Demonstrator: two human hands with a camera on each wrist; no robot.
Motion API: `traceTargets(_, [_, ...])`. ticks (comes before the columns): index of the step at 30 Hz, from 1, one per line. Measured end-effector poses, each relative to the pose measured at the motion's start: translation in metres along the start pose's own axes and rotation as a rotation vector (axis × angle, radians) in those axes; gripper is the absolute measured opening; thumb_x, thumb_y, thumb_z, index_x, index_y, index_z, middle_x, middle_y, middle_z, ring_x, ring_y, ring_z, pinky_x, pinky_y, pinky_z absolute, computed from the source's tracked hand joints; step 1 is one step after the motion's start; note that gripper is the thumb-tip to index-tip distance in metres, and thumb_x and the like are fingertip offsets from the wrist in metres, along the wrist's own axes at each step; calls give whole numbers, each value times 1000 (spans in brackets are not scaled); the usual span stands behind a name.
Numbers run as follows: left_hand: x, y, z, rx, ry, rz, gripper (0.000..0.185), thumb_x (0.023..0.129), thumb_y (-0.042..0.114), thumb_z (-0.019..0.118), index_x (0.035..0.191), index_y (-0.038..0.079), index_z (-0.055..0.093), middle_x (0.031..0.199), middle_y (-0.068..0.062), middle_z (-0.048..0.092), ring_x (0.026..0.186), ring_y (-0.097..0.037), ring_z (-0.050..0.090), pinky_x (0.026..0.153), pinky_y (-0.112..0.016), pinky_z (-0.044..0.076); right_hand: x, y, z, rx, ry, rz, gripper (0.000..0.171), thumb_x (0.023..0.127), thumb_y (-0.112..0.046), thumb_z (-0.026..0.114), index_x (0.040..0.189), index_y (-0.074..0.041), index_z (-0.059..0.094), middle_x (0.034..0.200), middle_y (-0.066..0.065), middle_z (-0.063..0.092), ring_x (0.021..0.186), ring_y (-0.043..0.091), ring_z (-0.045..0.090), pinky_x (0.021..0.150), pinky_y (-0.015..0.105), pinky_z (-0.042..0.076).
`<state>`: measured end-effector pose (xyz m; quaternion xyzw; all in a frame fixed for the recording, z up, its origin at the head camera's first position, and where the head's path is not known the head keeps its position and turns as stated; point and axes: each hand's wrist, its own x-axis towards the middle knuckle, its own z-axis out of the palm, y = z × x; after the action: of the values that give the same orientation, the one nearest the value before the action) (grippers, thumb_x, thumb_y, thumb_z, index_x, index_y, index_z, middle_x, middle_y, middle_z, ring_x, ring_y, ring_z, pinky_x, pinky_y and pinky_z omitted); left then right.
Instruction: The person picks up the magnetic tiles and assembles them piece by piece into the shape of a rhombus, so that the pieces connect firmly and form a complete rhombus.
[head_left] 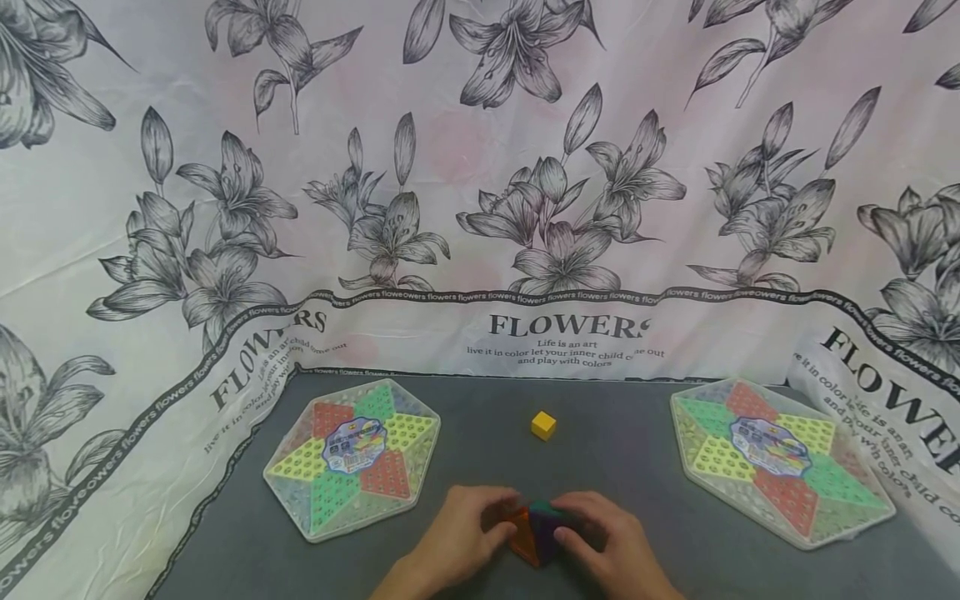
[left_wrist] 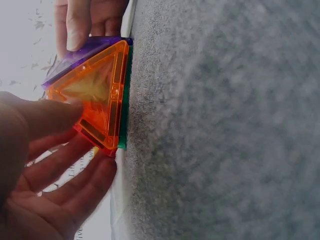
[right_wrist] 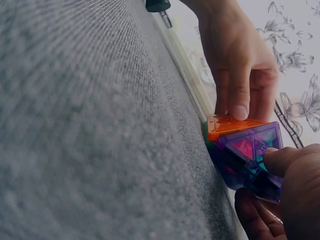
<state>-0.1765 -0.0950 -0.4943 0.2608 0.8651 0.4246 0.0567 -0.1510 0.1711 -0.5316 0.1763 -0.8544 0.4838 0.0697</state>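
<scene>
Both hands hold a small pyramid of translucent magnetic tiles on the grey table (head_left: 483,417), near its front. An orange triangular tile (left_wrist: 102,90) faces my left hand (head_left: 467,527), whose thumb presses on it while the fingers reach round to a red tile (left_wrist: 95,139). On the other side a purple tile (right_wrist: 267,134) lies under the thumb of my right hand (head_left: 611,535), with its fingers curled round behind. A green tile (left_wrist: 125,97) shows along the table side. Beyond the hands sits a small yellow cube (head_left: 543,426).
A hexagonal, star-patterned game board (head_left: 386,472) lies at the left, and a similar board (head_left: 787,500) at the right. A white curtain (head_left: 457,208) printed with flowers hangs behind the table and along both sides.
</scene>
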Motion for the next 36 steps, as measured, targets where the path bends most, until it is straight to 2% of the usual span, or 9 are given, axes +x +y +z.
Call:
traceTargets(6, [1, -1, 1, 48, 43, -3, 18, 96, 15, 85, 114, 16, 85, 111, 7, 83, 106, -4, 75, 96, -30, 61, 2, 0, 1, -13, 37, 14, 26, 98, -26, 84, 123, -31, 78, 122, -11, 76, 108, 2, 71, 83, 27, 63])
traceTargets(11, [8, -3, 3, 58, 43, 7, 19, 96, 13, 84, 115, 14, 86, 110, 6, 84, 105, -4, 75, 94, -28, 61, 1, 1, 2, -6, 47, 91, 27, 97, -27, 85, 122, -33, 78, 122, -12, 76, 109, 4, 71, 85, 26, 63])
traceTargets(16, [9, -3, 4, 34, 39, -9, 19, 97, 13, 84, 116, 13, 85, 111, 4, 84, 106, -4, 75, 93, -27, 62, 1, 1, 2, 15, 44, 125, 28, 96, -25, 86, 122, -31, 78, 123, -11, 76, 111, 5, 71, 89, 25, 63])
traceTargets(23, [8, 2, -4, 62, 59, 5, 24, 96, 16, 84, 120, 10, 83, 112, -1, 84, 101, -9, 76, 88, -29, 62, 6, 2, -7, 24, 34, 110, 31, 98, -26, 84, 129, -24, 77, 126, -6, 75, 109, 4, 72, 89, 25, 63])
traceTargets(26, [5, 8, -19, 122, 109, 28, 29, 98, 19, 83, 125, 8, 81, 116, -7, 83, 99, -15, 77, 85, -31, 62, 9, 2, -24, -35, 83, 9, 33, 98, -20, 84, 130, -20, 76, 124, -4, 76, 101, 0, 71, 83, 25, 64])
traceTargets(29, [1, 16, -43, 206, 192, 46, 30, 100, 20, 81, 127, 9, 80, 120, -8, 82, 102, -20, 77, 86, -35, 63, 15, -3, -52, -179, 162, -173, 38, 94, -9, 85, 130, -16, 76, 123, 1, 77, 96, 1, 72, 79, 25, 63])
traceTargets(32, [-6, 28, -78, 313, 312, 76, 29, 100, 19, 80, 128, 10, 79, 123, -8, 82, 106, -25, 78, 91, -42, 64, 25, -14, -88, -358, 235, -300, 47, 88, -4, 89, 131, -14, 75, 126, 2, 76, 98, 8, 73, 85, 17, 58])
traceTargets(34, [-13, 37, -103, 382, 395, 76, 32, 100, 19, 81, 130, 11, 79, 126, -7, 81, 110, -27, 78, 93, -47, 64, 33, -24, -112, -485, 273, -362, 51, 85, -6, 90, 133, -13, 75, 130, 4, 75, 105, 17, 73, 87, 19, 54])
traceTargets(36, [-21, 46, -129, 439, 463, 98, 34, 99, 17, 82, 132, 11, 78, 128, -8, 81, 114, -30, 78, 95, -51, 63, 39, -34, -135, -583, 297, -406, 44, 95, -19, 86, 136, -12, 74, 134, 7, 73, 113, 27, 70, 95, 29, 52])
